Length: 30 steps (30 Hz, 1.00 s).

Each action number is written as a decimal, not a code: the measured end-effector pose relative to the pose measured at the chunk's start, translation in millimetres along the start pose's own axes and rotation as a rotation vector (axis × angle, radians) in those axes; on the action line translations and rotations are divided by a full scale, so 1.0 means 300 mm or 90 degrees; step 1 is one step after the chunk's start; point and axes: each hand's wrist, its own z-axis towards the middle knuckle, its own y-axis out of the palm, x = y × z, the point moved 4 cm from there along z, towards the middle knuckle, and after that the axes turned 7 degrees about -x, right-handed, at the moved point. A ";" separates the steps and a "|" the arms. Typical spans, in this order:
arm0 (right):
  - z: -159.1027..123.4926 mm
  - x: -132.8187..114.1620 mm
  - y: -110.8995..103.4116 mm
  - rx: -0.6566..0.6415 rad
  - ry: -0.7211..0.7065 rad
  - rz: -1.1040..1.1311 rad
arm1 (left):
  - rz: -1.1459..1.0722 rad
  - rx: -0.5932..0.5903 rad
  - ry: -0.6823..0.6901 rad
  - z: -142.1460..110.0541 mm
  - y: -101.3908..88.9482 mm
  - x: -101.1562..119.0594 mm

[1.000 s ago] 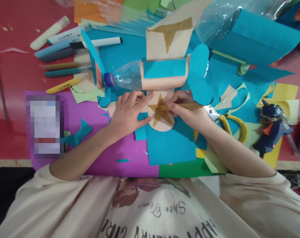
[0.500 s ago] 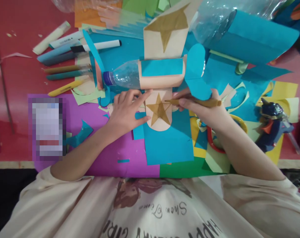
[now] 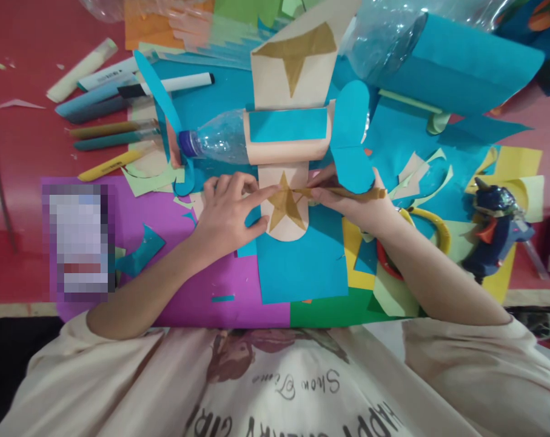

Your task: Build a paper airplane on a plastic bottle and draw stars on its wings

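In my right hand (image 3: 354, 203) is a gold-brown marker (image 3: 363, 194), its tip touching the star (image 3: 284, 205) on a pale paper wing with a rounded end. The star is mostly filled with gold-brown. My left hand (image 3: 229, 209) lies spread at the wing's left side, index finger and thumb resting on the paper. The wing joins a plastic bottle (image 3: 222, 138) lying on its side, with a purple-blue cap and a pale paper wrap bearing a blue strip (image 3: 288, 125). A second pale wing (image 3: 279, 79) with a gold shape rises beyond it. A blue paper tail (image 3: 351, 121) stands at the bottle's right end.
Several markers (image 3: 106, 130) lie at the left. A blurred-out rectangular object (image 3: 79, 237) rests on purple paper (image 3: 188, 297). At the right are scissors (image 3: 432, 227) with red and yellow handles, a dark blue glue gun (image 3: 495, 237), paper scraps and a blue-wrapped clear bottle (image 3: 461, 67).
The whole scene has shifted slightly left in view. The marker tip has moved a little across the star toward its centre, and my left index finger now reaches onto the star's left side.
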 end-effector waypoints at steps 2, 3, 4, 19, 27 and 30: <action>0.001 0.004 0.002 -0.012 -0.010 0.006 | -0.008 -0.001 -0.005 0.000 0.002 0.001; 0.001 0.006 0.003 -0.017 -0.015 0.006 | -0.012 -0.002 -0.008 0.000 0.002 0.001; 0.001 0.007 0.003 -0.021 -0.018 0.004 | -0.016 -0.003 -0.011 0.001 0.002 0.001; 0.004 -0.019 0.012 -0.063 -0.010 0.022 | -0.004 0.006 -0.003 -0.002 0.001 0.002; 0.006 -0.002 -0.019 0.011 -0.010 -0.048 | -0.022 -0.005 -0.006 -0.001 0.002 0.001; 0.007 0.011 -0.012 -0.012 -0.006 -0.024 | -0.023 -0.006 -0.007 0.000 0.002 0.000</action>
